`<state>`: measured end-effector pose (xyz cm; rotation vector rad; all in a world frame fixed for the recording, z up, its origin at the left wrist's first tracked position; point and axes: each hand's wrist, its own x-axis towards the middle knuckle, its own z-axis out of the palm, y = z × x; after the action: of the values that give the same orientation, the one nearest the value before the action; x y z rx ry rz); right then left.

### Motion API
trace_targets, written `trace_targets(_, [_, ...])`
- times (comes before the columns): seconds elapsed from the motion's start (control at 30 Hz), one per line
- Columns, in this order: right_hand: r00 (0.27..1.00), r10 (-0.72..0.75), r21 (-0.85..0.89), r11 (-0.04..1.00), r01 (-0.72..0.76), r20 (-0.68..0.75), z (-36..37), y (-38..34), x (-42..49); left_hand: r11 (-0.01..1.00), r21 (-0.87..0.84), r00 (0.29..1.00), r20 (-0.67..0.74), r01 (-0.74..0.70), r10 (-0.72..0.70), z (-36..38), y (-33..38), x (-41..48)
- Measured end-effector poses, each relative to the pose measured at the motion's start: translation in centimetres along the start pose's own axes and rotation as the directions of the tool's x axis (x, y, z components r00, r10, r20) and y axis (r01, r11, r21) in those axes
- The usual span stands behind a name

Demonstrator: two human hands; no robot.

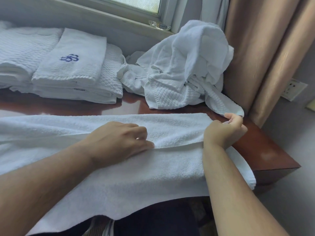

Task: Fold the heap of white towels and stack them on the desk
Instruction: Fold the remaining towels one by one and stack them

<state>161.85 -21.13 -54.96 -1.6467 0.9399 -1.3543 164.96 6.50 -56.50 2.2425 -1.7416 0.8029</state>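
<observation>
A spread towel (136, 176), white and of looped terry, is laid across the near edge of the desk (265, 150). Its far part is doubled over towards the person, so that a long fold edge runs across it, and its near edge hangs off the front. The desk is of glossy red-brown wood, and a bare strip of it is seen between the spread towel and the other linen. A tan curtain (264, 48) hangs at the right, and part of a window (133, 2) is seen above.

The heap (187, 68) of unfolded white towels is piled at the far right of the desk against the curtain; some pieces are plain, some are woven in a quilted diamond pattern. A stack (95, 77) of folded towels stands at the far left. On its top towel a blue embroidered emblem (69, 58), shaped like a flower or pinwheel, is shown; no letters can be read in it. A small dark tag (79, 89) on the stack's front edge is too small to be read.

The left hand (119, 138) is rested on the spread towel at the fold edge with fingers bent; whether cloth is pinched cannot be told. The right hand (225, 128) is curled round the towel's right end, just beside a trailing corner of the heap. A wall socket (294, 89) is seen beyond the curtain.
</observation>
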Motion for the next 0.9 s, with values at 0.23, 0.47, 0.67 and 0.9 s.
trace_targets(0.23, [0.789,-0.569,-0.261,0.745,0.614,0.232,-0.2,-2.6,-2.3,1.0,0.004,1.0,0.004,-0.019,0.019,0.0,0.2,0.2])
trace_targets(0.47, [0.478,0.021,-0.375,0.65,0.661,0.878,1.3,-0.2,-4.9,0.99,0.021,0.99,0.031,0.137,-0.138,0.0,0.3,0.0])
trace_targets(0.67, [0.511,-0.017,-0.409,0.576,0.708,0.859,1.4,-2.2,-6.7,0.897,0.161,0.909,-0.007,0.412,-0.416,-1.9,-1.0,-5.6])
trace_targets(0.9, [0.028,-0.381,0.247,0.652,0.717,0.924,2.8,-9.0,-19.9,0.644,0.227,0.641,0.1,0.73,-0.761,-9.1,-3.9,-16.8])
